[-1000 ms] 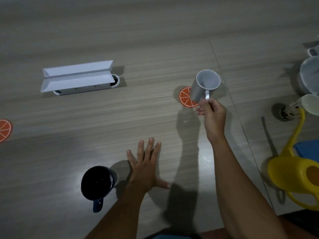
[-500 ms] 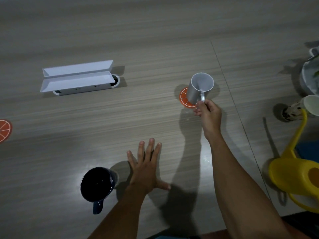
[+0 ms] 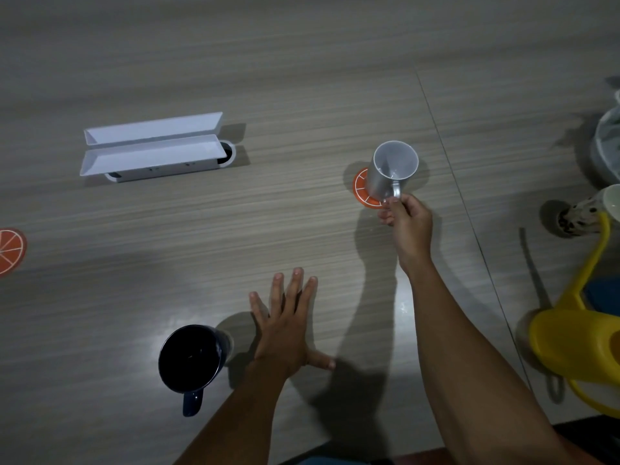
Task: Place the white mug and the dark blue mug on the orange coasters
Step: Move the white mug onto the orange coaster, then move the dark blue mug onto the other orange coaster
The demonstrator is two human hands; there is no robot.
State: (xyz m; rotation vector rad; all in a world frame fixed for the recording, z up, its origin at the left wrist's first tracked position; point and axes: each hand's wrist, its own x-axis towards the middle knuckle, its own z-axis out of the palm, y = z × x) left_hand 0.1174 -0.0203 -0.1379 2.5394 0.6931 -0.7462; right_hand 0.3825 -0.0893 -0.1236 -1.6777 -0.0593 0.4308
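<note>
My right hand (image 3: 407, 219) grips the white mug (image 3: 391, 171) by its handle, aligning it over the coaster (image 3: 361, 187); left hand (image 3: 285, 325) lies flat, empty.

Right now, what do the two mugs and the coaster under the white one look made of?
White mug: likely glazed ceramic, smooth with soft sheen. Dark blue mug: probably the same, glossy. Orange coaster: thin, flat, matte printed citrus pattern; material unclear.

I see a white mug (image 3: 393, 169) on an orange coaster (image 3: 363, 189) (white citrus-slice lines), a dark blue mug (image 3: 190, 359) lower left, and a yellow watering can (image 3: 577, 337).
</note>
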